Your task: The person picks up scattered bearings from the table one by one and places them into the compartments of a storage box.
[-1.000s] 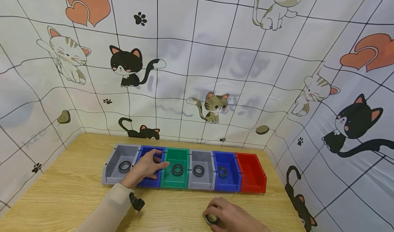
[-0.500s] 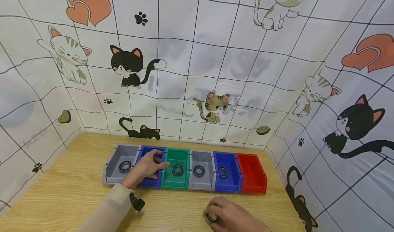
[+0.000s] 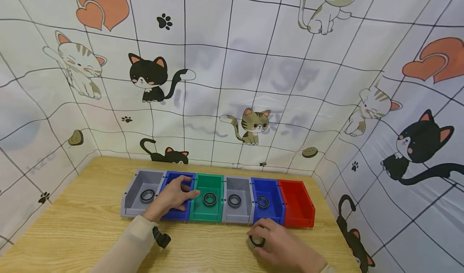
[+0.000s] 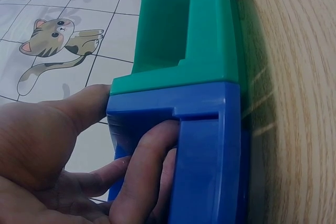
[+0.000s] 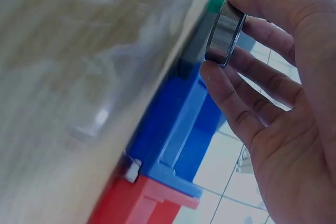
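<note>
My right hand [image 3: 280, 243] pinches a ball bearing [image 3: 257, 241] just in front of the right-hand blue bin [image 3: 276, 214]. The right wrist view shows the ring-shaped bearing [image 5: 226, 32] edge-on between thumb and fingertips. My left hand [image 3: 174, 196] rests at the left blue bin [image 3: 181, 215]. In the left wrist view its loosely bent fingers [image 4: 142, 169] reach inside that bin, the thumb lies by the wall shared with the green bin [image 4: 210, 30], and no bearing shows there. Part of the blue bin's inside is hidden by the hand.
Single bearings lie in the left grey bin [image 3: 127, 208], the green bin, the middle grey bin [image 3: 237, 217] and the right blue bin. The red bin [image 3: 297, 202] ends the row. A cat-patterned sheet [image 3: 217, 75] stands behind the wooden table [image 3: 203, 245].
My right hand has moved the bearing forward and slightly right, toward the right blue bin. The left hand has stayed in place.
</note>
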{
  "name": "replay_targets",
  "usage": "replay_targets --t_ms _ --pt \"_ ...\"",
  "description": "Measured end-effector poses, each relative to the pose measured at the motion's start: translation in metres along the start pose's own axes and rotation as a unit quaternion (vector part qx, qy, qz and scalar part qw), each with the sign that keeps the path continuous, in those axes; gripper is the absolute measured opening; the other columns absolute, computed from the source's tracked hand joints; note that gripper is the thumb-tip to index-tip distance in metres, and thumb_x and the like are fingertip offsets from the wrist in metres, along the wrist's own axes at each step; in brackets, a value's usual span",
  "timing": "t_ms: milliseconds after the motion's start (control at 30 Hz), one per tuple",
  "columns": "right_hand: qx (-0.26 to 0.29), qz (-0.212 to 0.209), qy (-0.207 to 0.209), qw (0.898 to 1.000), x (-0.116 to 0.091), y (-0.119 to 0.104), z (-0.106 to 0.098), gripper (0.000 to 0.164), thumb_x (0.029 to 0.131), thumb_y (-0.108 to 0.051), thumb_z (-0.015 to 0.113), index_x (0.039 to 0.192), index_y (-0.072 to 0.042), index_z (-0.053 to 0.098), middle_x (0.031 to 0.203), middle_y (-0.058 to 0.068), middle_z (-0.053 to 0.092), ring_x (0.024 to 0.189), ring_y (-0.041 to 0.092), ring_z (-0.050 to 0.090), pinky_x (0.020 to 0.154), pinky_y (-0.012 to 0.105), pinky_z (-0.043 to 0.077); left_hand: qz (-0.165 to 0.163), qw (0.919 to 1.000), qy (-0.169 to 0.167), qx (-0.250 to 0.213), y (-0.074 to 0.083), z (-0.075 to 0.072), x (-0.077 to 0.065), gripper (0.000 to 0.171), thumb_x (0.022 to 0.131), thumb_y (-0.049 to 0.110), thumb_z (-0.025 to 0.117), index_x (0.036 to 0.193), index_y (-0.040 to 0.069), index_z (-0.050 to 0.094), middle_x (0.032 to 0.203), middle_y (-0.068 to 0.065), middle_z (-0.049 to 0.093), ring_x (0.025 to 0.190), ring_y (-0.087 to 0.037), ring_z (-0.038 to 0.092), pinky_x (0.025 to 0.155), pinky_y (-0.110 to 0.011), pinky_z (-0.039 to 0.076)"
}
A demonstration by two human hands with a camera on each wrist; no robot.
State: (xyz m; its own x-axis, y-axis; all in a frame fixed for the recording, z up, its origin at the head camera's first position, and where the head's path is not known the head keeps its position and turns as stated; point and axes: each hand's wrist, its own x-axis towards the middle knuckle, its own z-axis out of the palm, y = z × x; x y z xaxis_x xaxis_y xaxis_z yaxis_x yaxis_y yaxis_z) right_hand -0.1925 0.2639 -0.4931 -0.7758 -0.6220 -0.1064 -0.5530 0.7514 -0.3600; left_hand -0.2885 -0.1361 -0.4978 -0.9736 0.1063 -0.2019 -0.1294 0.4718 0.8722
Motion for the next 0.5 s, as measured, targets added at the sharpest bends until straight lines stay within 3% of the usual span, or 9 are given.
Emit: replay_targets --t_ms 333,500 --pt "-0.055 -0.017 0.090 0.994 0.002 0.013 -0.022 0.039 0.099 -0.025 0.095 0.137 -0.025 0.084 0.136 -0.004 0.076 0.126 0.021 0.075 0.102 0.043 0.073 -0.002 1.0000 0.001 0.002 0.000 -0.001 0.000 0.080 0.107 0.031 0.089 0.171 0.002 0.049 0.151 -0.030 0.068 0.087 -0.021 0.081 0.072 -0.041 0.073" --pt "-0.057 -0.017 0.120 0.991 0.002 0.022 -0.030 0.039 0.099 -0.020 0.096 0.136 -0.021 0.085 0.134 -0.003 0.077 0.123 0.021 0.077 0.103 0.044 0.072 -0.002 1.0000 -0.001 0.002 0.000 0.000 0.001 0.081 0.107 0.031 0.089 0.171 0.002 0.049 0.151 -0.030 0.068 0.087 -0.021 0.082 0.073 -0.041 0.074"
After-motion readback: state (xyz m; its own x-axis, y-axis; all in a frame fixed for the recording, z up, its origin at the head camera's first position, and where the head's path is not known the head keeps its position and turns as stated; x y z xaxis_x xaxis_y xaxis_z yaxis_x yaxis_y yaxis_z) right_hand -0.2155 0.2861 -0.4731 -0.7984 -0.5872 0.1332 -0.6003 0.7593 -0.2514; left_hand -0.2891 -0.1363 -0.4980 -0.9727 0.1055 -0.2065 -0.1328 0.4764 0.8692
